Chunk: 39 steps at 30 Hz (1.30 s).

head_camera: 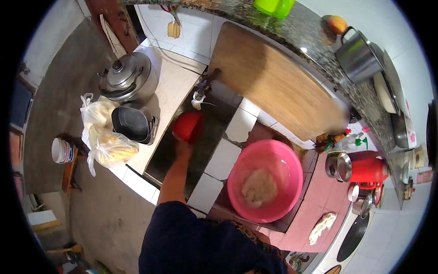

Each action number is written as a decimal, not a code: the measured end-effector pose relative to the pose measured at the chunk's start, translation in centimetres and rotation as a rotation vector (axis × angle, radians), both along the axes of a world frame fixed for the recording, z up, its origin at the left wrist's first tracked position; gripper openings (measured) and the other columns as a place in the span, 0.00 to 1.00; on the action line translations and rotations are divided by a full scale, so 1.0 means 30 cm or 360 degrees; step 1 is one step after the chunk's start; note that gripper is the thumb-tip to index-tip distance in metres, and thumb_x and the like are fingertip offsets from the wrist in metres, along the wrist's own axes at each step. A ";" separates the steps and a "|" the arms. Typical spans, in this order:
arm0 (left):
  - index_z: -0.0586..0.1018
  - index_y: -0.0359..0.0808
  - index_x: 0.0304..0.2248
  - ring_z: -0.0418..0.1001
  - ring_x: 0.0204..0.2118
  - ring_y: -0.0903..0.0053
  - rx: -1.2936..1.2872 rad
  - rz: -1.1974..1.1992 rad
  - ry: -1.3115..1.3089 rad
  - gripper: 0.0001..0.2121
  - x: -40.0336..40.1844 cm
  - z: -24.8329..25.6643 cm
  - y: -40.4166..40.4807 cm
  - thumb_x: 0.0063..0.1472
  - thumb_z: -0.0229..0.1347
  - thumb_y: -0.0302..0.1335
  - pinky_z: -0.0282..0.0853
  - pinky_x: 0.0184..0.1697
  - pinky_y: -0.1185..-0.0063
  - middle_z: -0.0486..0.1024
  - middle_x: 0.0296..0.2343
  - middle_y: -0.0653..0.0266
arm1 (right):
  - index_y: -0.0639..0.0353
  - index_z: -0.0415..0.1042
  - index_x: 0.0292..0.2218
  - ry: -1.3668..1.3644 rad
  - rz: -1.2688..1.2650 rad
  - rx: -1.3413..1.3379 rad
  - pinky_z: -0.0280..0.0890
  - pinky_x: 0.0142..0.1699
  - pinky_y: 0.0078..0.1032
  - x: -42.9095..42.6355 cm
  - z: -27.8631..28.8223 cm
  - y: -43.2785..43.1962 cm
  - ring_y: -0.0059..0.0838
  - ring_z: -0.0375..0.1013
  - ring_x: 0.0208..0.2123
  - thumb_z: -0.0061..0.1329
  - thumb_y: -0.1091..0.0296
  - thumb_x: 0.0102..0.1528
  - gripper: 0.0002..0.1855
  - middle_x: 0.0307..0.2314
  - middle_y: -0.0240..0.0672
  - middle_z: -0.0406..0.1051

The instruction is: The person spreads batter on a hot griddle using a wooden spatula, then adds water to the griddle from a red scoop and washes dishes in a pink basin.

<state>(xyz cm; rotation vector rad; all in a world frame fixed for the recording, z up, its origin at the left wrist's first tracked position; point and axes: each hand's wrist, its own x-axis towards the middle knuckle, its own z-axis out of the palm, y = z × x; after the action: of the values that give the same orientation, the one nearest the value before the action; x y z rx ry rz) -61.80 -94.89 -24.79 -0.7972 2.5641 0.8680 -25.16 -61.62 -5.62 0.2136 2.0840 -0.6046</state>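
Note:
My left hand [183,149] reaches down into a dark sink basin and holds a red plastic bowl [188,126] by its near side, below a tap [202,90] with white material around its spout. The bowl is tilted, and motion blurs it. My right hand is out of view; the right arm is mostly hidden by my dark shirt. To the right of the basin stands a pink plastic tub [297,178] with a pale, lumpy mass [260,187] in it.
A large wooden board [267,80] leans on the tiled wall. Left of the basin are a lidded metal pot [130,77], a dark square pan [131,123] and tied plastic bags [111,147]. A twisted white cloth [321,227] lies on the pink tiles, near a red thermos [368,169].

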 end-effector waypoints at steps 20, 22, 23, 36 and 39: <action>0.70 0.32 0.32 0.67 0.17 0.73 0.1890 0.0861 -0.0383 0.10 0.203 0.068 -0.103 0.54 0.47 0.31 0.65 0.18 0.76 0.71 0.19 0.60 | 0.52 0.65 0.41 0.0265 0.0349 -0.0041 0.65 0.39 0.39 0.014 -0.053 0.011 0.45 0.70 0.37 0.39 0.59 0.50 0.17 0.34 0.45 0.69; 0.70 0.31 0.32 0.67 0.17 0.73 0.1903 0.0749 -0.0424 0.10 0.219 0.208 -0.064 0.54 0.47 0.31 0.65 0.18 0.76 0.71 0.19 0.60 | 0.54 0.64 0.40 0.0452 0.0339 -0.0087 0.66 0.37 0.40 0.052 -0.051 0.013 0.45 0.71 0.35 0.40 0.61 0.50 0.15 0.34 0.45 0.69; 0.70 0.31 0.32 0.67 0.17 0.74 0.1941 0.0768 -0.0385 0.11 0.245 0.256 -0.079 0.54 0.47 0.30 0.65 0.18 0.76 0.71 0.19 0.60 | 0.53 0.64 0.41 0.0468 0.0345 -0.0093 0.66 0.37 0.39 0.062 -0.066 0.016 0.45 0.71 0.36 0.40 0.59 0.50 0.16 0.35 0.45 0.69; 0.69 0.37 0.32 0.67 0.17 0.82 0.1770 0.0261 -0.0131 0.09 0.525 0.762 -0.128 0.50 0.51 0.29 0.65 0.16 0.86 0.69 0.19 0.66 | 0.52 0.67 0.44 0.0732 0.0147 -0.0303 0.64 0.44 0.39 0.260 -0.094 0.017 0.45 0.69 0.40 0.38 0.62 0.52 0.18 0.36 0.43 0.69; 0.69 0.36 0.32 0.66 0.17 0.82 0.1758 0.0062 -0.0258 0.10 0.575 0.848 0.015 0.51 0.51 0.30 0.64 0.17 0.86 0.69 0.20 0.66 | 0.55 0.66 0.45 0.1137 0.0063 -0.0307 0.65 0.41 0.38 0.394 -0.254 0.076 0.46 0.70 0.38 0.39 0.68 0.50 0.19 0.37 0.47 0.69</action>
<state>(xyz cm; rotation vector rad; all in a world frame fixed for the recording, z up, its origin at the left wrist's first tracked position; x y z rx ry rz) -44.55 -94.43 0.67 -0.5010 1.5173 1.8418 -13.35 -59.35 -13.24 -0.1862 2.6745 -0.9502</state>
